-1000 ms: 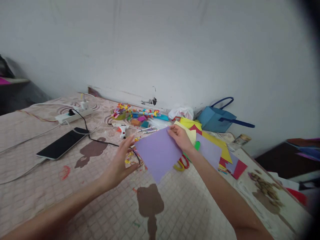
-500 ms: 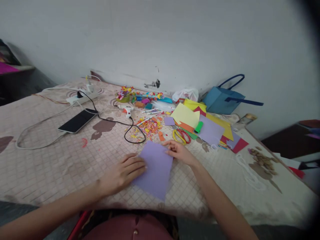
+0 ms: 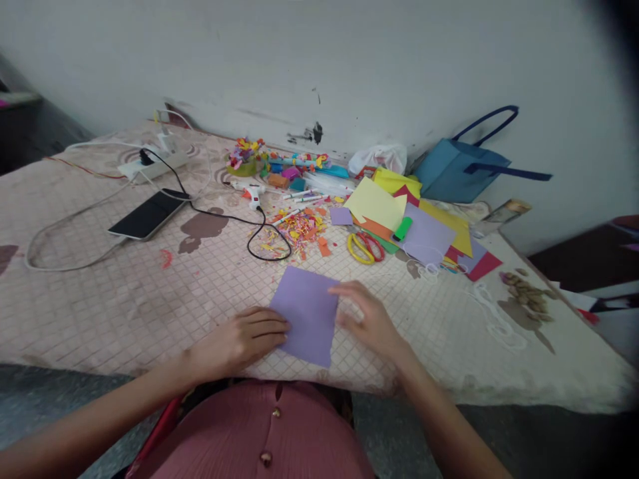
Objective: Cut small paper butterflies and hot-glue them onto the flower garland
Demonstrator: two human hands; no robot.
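A purple paper sheet [image 3: 308, 316] lies flat on the patterned cloth of the table [image 3: 150, 319], close to its front edge. My left hand [image 3: 249, 338] rests flat with its fingertips on the sheet's left side, holding nothing. At the sheet's right edge is my right hand [image 3: 367, 316], thumb and forefinger apart, the index fingertip over the upper right corner. Nothing shows between these fingers, which are slightly blurred. Scissors with yellow and red handles [image 3: 360, 247] lie just beyond the right hand.
Behind lie paper scraps [image 3: 299, 229], a white glue gun [image 3: 253, 196] with a black cord, and coloured sheets [image 3: 377, 203]. A phone [image 3: 148, 214] and power strip [image 3: 152, 166] are left. A blue bag [image 3: 456, 169], white string [image 3: 499, 322] and brown shells [image 3: 529, 296] are right.
My right hand's thumb and forefinger have spread and moved slightly right, off the sheet's edge. My left hand stays on the sheet. The camera view has tilted downward.
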